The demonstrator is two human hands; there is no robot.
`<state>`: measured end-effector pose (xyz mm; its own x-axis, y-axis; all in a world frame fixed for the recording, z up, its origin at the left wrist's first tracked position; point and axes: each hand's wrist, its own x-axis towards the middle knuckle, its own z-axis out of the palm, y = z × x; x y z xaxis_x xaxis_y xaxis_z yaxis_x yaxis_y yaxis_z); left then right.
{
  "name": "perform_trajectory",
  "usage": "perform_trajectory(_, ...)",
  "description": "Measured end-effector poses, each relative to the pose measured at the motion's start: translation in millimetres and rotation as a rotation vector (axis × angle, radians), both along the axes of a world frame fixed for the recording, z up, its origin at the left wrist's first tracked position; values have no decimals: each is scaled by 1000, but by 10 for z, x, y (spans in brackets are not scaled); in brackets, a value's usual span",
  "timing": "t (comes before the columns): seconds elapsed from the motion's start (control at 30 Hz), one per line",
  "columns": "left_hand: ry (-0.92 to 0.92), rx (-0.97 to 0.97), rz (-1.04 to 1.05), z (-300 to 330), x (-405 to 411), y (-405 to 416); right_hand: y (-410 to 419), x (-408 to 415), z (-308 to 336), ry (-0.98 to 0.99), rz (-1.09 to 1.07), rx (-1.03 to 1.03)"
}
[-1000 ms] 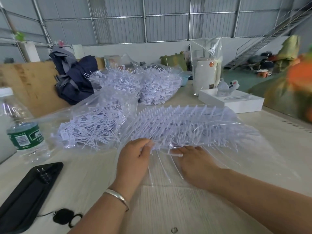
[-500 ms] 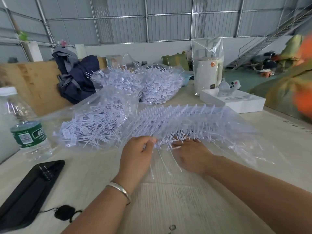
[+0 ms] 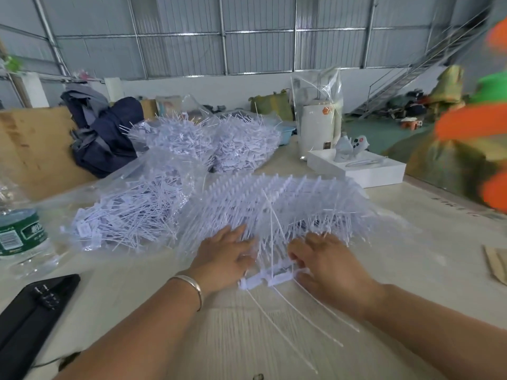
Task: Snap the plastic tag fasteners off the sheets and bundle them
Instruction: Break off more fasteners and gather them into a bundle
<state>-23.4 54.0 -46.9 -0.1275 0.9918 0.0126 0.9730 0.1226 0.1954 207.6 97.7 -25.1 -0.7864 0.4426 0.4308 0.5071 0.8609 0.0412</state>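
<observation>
A stack of white plastic fastener sheets (image 3: 285, 201) lies fanned out on the table in front of me, inside a clear bag. My left hand (image 3: 223, 257) and my right hand (image 3: 326, 263) hold the two ends of a short strip of fasteners (image 3: 267, 278) pulled clear of the stack's near edge. Its long thin tails trail toward me across the table. The left fingers reach flat into the stack's edge while the thumb meets the strip. The right fingers curl round the strip's right end.
Clear bags of loose fasteners (image 3: 129, 212) lie left and behind (image 3: 241, 144). A water bottle (image 3: 19, 231) and a black case (image 3: 30, 311) sit at the left. A white box (image 3: 362, 167) and a bagged white appliance (image 3: 318, 130) stand at the back right.
Both hands have drawn back toward me from the stack's edge, bringing a short strip of fasteners out with them. The camera has tilted slightly.
</observation>
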Motion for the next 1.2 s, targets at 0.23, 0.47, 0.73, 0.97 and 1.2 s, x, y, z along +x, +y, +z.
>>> perform_trajectory(0.23, -131, -7, 102, -72, 262, 32, 6, 50, 56, -246, -46, 85)
perform_trajectory(0.47, -49, -80, -7, 16, 169, -86, -16, -64, 24, -95, 59, 120)
perform_trajectory(0.73, 18, -68, 83, -128, 247, -118, -50, 132, 116, -70, 88, -93)
perform_trajectory(0.97, 35, -71, 167, -108, 375, -45, -275, 480, 420, 101, 109, -212)
perform_trajectory(1.2, 5, -21, 276, -84, 419, 15, -810, 616, 734, 211, 280, -124)
